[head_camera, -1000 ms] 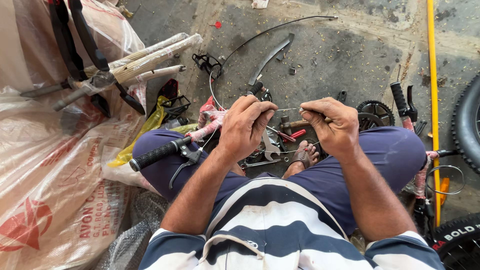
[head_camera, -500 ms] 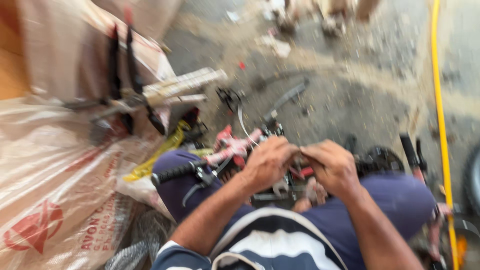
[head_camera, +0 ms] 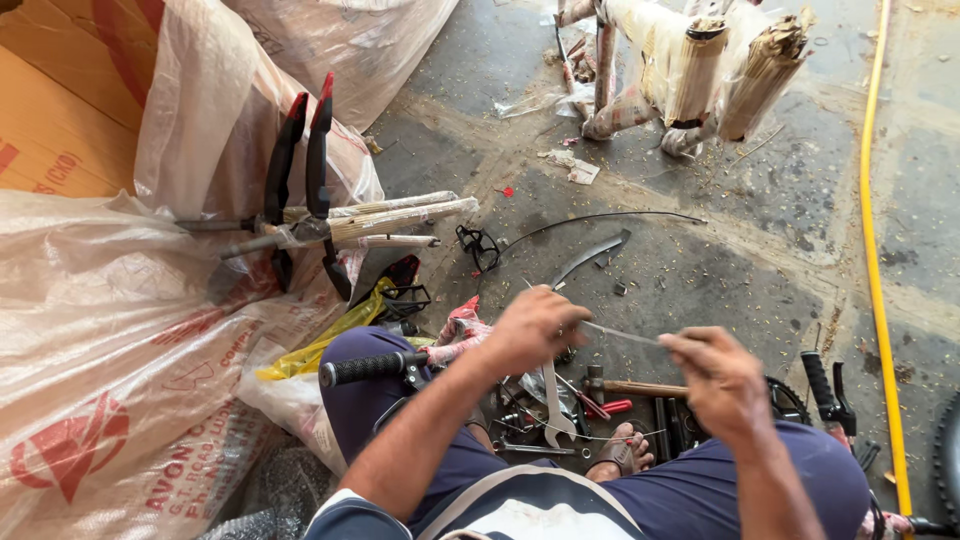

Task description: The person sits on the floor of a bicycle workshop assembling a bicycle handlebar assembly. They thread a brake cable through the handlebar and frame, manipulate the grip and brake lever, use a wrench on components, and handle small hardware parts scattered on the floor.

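Note:
I sit on the floor with my knees apart. My left hand (head_camera: 535, 328) and my right hand (head_camera: 715, 375) hold the two ends of a thin metal wire or spoke (head_camera: 622, 335) stretched between them, fingers pinched on it. Below the hands lie a flat spanner (head_camera: 553, 400), a hammer with a wooden handle (head_camera: 640, 388) and red-handled pliers (head_camera: 603, 407). A black handlebar grip (head_camera: 365, 368) rests across my left knee.
Large plastic sacks (head_camera: 120, 350) fill the left side, with a wrapped bicycle part and red-tipped black levers (head_camera: 305, 180) on them. A paper-wrapped frame (head_camera: 690, 70) stands at the top. A yellow hose (head_camera: 875, 250) runs down the right. A curved mudguard (head_camera: 590, 255) and cable (head_camera: 610, 218) lie on the concrete.
My head has tilted up, showing more floor ahead. My hands have moved apart, drawing the thin wire out between them.

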